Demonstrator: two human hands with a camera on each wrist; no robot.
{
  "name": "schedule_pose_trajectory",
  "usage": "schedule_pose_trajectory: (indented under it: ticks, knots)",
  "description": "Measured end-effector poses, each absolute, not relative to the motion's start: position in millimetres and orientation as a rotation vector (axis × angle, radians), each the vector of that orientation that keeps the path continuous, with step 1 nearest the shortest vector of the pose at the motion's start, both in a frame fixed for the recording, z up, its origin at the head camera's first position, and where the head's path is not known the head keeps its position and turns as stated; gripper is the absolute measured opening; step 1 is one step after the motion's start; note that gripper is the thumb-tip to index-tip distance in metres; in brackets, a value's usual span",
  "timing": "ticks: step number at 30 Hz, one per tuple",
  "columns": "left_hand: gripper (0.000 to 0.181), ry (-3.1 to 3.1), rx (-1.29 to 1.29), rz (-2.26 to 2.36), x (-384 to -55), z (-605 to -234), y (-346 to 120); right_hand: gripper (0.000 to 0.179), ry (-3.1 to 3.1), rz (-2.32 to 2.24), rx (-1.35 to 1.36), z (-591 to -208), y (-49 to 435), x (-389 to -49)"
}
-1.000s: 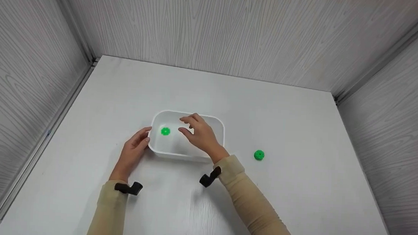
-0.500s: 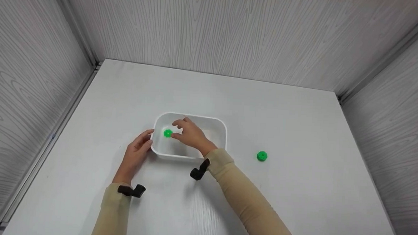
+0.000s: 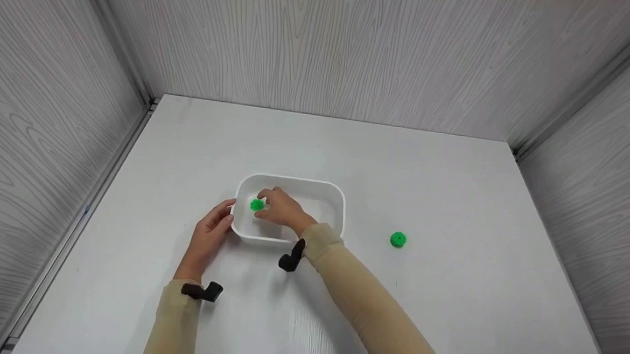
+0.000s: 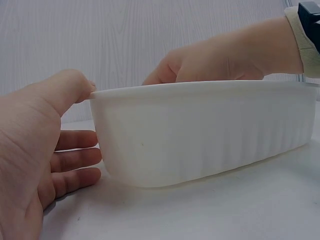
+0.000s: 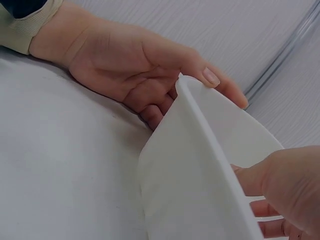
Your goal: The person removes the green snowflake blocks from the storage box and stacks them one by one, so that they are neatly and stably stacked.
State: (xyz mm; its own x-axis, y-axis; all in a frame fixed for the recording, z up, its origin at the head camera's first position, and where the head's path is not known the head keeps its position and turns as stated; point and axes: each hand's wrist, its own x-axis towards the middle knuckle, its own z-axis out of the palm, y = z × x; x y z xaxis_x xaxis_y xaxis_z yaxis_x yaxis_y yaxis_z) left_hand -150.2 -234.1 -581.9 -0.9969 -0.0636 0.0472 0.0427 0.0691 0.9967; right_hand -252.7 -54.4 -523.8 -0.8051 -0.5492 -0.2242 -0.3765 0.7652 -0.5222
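Observation:
A white rectangular container (image 3: 293,179) rests on the table. My left hand (image 3: 210,241) holds its left end; in the left wrist view that hand's fingers (image 4: 75,159) lie against the outer wall and its thumb reaches over the rim. My right hand (image 3: 283,209) is inside the container, thumb and fingers curved round a small green flower-shaped disc (image 3: 256,205) near the left end. Their exact contact is hard to make out. In both wrist views the wall hides the disc; the right wrist view shows part of my right hand (image 5: 295,185) beyond the rim.
A second green round piece (image 3: 398,239), with notched sides, lies on the white table (image 3: 444,184) to the right of the container. Pale wood-grain panels (image 3: 327,48) stand at the back and along both sides.
My right hand has moved left and lower within the container, from beside the green disc to around it. The left hand stays at the container's end. The view has shifted slightly.

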Motion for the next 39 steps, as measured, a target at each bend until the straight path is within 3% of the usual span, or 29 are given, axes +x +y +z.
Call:
schedule_pose_trajectory:
  ticks: [15, 39]
  knots:
    - [0.041, -2.228, 0.046, -2.068, -150.0, -585.1, -232.4, 0.039, 2.691, -0.651, -0.520, -538.8, -68.9, -254.8]
    - [0.041, -2.231, 0.005, -2.075, -148.3, -576.6, -232.1, 0.032, 2.751, -0.601, -0.587, -542.9, -69.8, -253.7]
